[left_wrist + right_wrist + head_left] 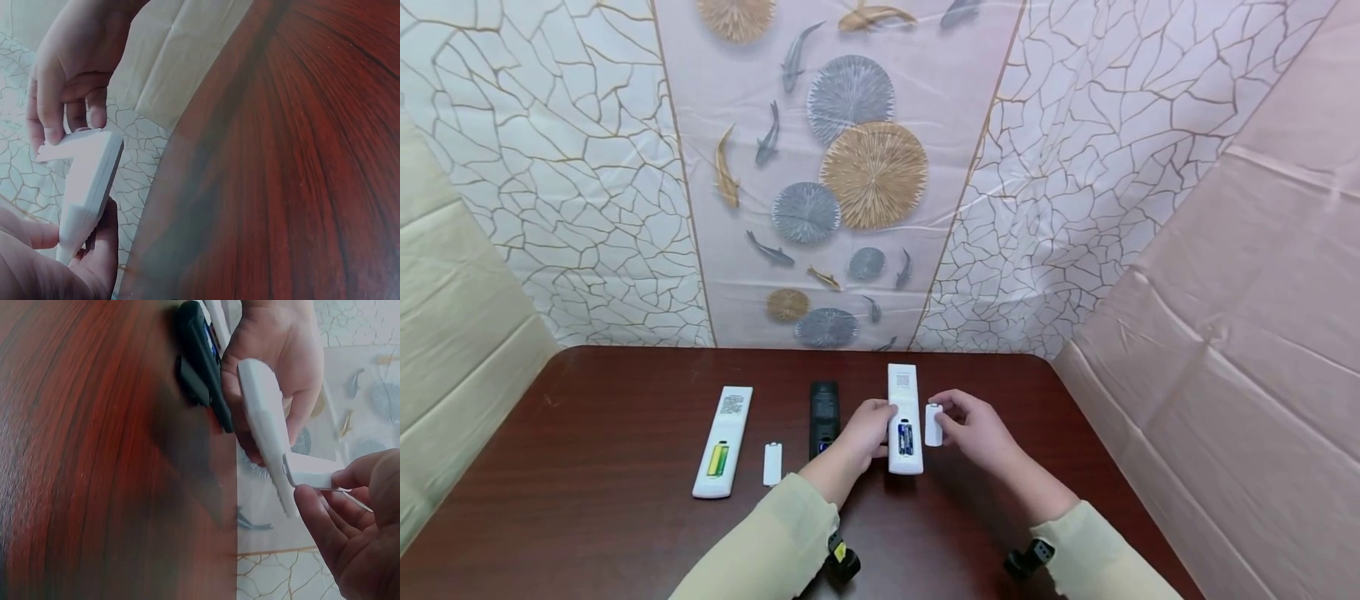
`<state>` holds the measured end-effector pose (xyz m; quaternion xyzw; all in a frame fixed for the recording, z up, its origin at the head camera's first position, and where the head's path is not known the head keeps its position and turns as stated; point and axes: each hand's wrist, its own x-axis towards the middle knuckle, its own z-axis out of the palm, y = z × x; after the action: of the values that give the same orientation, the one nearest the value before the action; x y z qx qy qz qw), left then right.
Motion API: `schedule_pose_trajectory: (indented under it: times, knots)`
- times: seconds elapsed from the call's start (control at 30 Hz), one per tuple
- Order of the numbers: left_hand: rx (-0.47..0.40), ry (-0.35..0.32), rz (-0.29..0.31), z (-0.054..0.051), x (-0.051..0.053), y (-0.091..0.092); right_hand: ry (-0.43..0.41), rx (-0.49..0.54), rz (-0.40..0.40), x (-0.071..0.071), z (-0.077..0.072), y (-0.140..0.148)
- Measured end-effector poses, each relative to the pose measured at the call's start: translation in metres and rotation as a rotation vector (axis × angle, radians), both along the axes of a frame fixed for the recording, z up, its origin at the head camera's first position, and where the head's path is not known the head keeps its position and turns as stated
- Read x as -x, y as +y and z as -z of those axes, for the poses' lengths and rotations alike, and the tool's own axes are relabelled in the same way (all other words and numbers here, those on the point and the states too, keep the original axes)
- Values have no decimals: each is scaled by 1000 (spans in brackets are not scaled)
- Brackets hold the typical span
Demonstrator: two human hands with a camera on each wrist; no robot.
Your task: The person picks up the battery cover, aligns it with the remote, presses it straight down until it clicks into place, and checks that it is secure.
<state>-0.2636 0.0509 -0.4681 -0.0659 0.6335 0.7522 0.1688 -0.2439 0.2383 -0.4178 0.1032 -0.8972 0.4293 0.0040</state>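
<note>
The left hand (pixel 867 429) grips a white remote (pixel 904 396) by its left side, back facing up, with dark blue batteries (pixel 906 439) showing in its uncovered compartment. Just to the right, the right hand (pixel 973 427) pinches a small white battery cover (pixel 933 425) between thumb and fingers. In the right wrist view the cover (pixel 314 471) is close beside the edge of the remote (pixel 265 406); whether they touch, I cannot tell. The left wrist view shows the left hand (pixel 56 262) around the lower part of the remote (pixel 90 187).
On the table (pixel 587 517), a second white remote (pixel 724 433) lies at the left with yellow-green batteries in its compartment. A loose white cover (pixel 772 463) lies right of it. A black remote (pixel 824 408) lies beyond the left forearm. Patterned cloth (pixel 865 275) hangs behind the table.
</note>
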Motion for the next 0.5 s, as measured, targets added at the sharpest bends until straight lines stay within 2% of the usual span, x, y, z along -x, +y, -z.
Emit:
schedule_pose_trajectory:
  times: [0.2,0.5]
  knots:
    - [0,-3,-9,-1,-2,-3,9,43,-35,-2,-1,-7]
    - [-18,14,-12,-2,-4,-10,-33,122,-99,-4,0,-16]
